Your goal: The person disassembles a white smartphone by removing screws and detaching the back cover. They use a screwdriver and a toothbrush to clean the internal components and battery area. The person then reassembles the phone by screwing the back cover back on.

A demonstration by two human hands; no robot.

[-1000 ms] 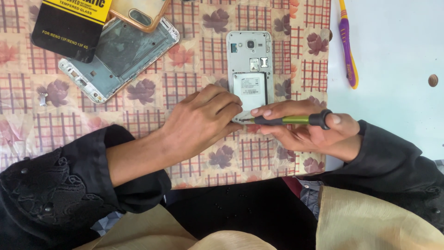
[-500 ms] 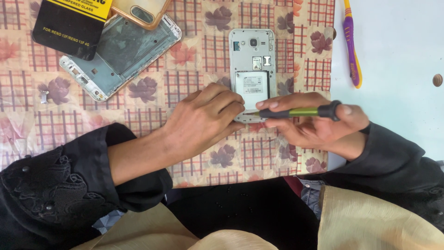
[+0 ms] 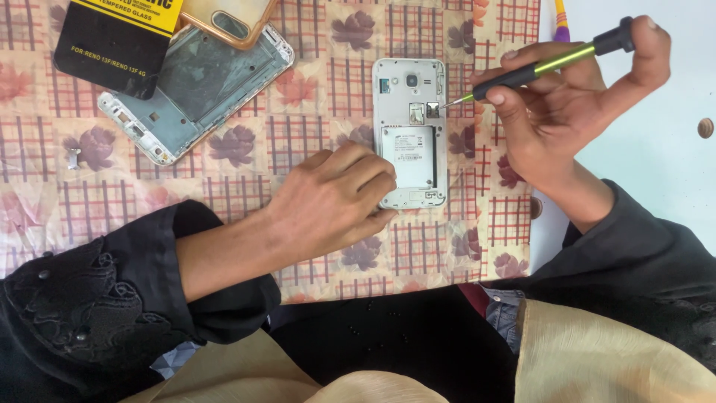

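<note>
A white phone (image 3: 411, 97) lies face down on the flowered cloth with its back cover off and a grey battery (image 3: 409, 157) showing. My left hand (image 3: 335, 201) rests on the phone's lower left corner, fingertips on its edge. My right hand (image 3: 567, 104) grips a small screwdriver (image 3: 548, 63) with a black and green handle. Its thin tip touches the right side of the phone near the card slot.
A bare phone frame (image 3: 198, 93) lies at the upper left, partly under a black and yellow packet (image 3: 119, 37) and a clear phone case (image 3: 227, 19). A tiny metal part (image 3: 73, 157) sits at far left. A purple and yellow tool (image 3: 560, 22) lies at the cloth's right edge.
My right hand has risen from the phone's bottom edge to its upper right side, and the screwdriver tip now points at the card slot area. My left hand stays on the lower left corner.
</note>
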